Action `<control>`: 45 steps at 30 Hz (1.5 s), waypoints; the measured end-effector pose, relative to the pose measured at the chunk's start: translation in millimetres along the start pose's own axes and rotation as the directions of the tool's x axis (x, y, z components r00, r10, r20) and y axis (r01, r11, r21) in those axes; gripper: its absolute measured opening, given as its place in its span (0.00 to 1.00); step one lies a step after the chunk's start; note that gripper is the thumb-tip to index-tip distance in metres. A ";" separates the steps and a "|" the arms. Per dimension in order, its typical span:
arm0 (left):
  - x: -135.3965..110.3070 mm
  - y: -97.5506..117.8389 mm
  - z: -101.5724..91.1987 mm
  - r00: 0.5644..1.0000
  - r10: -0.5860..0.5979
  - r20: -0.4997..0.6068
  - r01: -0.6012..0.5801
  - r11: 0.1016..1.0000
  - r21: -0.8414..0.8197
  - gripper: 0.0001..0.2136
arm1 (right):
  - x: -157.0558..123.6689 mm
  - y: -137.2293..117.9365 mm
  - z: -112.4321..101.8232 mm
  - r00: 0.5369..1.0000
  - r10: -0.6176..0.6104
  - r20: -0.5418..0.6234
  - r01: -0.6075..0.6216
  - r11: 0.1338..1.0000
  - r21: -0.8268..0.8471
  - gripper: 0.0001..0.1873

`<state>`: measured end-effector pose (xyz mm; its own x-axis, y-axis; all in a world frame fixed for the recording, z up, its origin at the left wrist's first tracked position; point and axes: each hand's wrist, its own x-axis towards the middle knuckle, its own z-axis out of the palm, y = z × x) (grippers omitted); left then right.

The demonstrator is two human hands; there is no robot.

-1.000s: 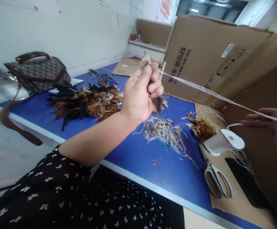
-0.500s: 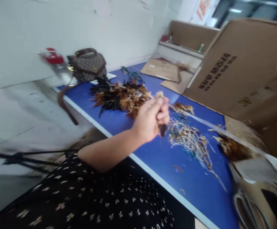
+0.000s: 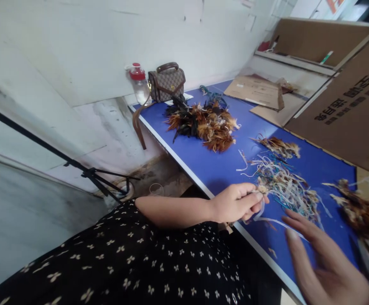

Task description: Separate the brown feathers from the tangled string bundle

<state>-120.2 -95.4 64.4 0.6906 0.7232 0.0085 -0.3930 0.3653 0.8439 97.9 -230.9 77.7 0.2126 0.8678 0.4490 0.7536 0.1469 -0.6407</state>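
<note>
Over the table's near edge, my left hand (image 3: 240, 202) is closed round a small bunch of feathers (image 3: 262, 189), its pale ends poking out past the thumb. Most of that bunch is hidden in the fist. From it a whitish strip (image 3: 280, 223) trails down towards my right hand (image 3: 327, 262), which hovers at the lower right with thumb and fingers apart. Just beyond both hands lies a tangled heap of white and blue strips (image 3: 283, 182). Brown feathers (image 3: 367, 214) lie at the far right, and a smaller feather clump (image 3: 278, 147) rests behind the heap.
A large pile of brown and black feathers (image 3: 214, 129) lies on the blue table (image 3: 200, 165). Behind it stand a patterned handbag (image 3: 168, 84) and a red-capped bottle (image 3: 139, 87). Cardboard (image 3: 346, 97) lines the right side; a black tripod (image 3: 92, 173) stands at left.
The view has swung right and steadied. My left hand, still round the feathers, has come down nearer the table edge. The strip, taut before, now hangs slack, and my right hand has come into view.
</note>
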 end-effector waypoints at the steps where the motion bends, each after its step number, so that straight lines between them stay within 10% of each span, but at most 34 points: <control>1: -5.2 -1.5 -0.2 1.000 -0.010 0.004 0.010 1.000 0.029 0.15 | 3.7 -8.0 19.1 0.999 0.027 0.043 -0.029 0.998 0.047 0.23; 7: -31.4 -4.2 -18.2 0.999 -0.020 -0.049 0.023 0.997 0.071 0.15 | 6.7 -33.2 83.3 0.956 0.123 0.268 -0.187 0.955 0.230 0.26; 18: -58.0 -37.4 -31.0 0.994 -0.089 -0.061 0.089 0.996 0.005 0.22 | -45.1 -51.9 87.5 0.990 0.143 -0.004 -0.142 0.983 0.114 0.33; 29: -63.3 -49.4 -28.5 0.951 -0.097 -0.294 0.111 0.993 0.034 0.15 | -67.2 -53.5 109.2 0.996 0.049 0.071 -0.058 0.988 0.140 0.34; 45: -78.0 -34.1 -32.4 0.990 0.041 -0.138 0.006 0.947 0.320 0.10 | -58.0 -52.7 119.3 0.963 0.255 0.083 -0.268 0.902 0.338 0.21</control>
<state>-180.3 -145.2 17.6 0.5832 0.8117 -0.0313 -0.1744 0.1627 0.9711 -28.3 -232.5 11.2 0.3459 0.9127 0.2174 0.4129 0.0600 -0.9088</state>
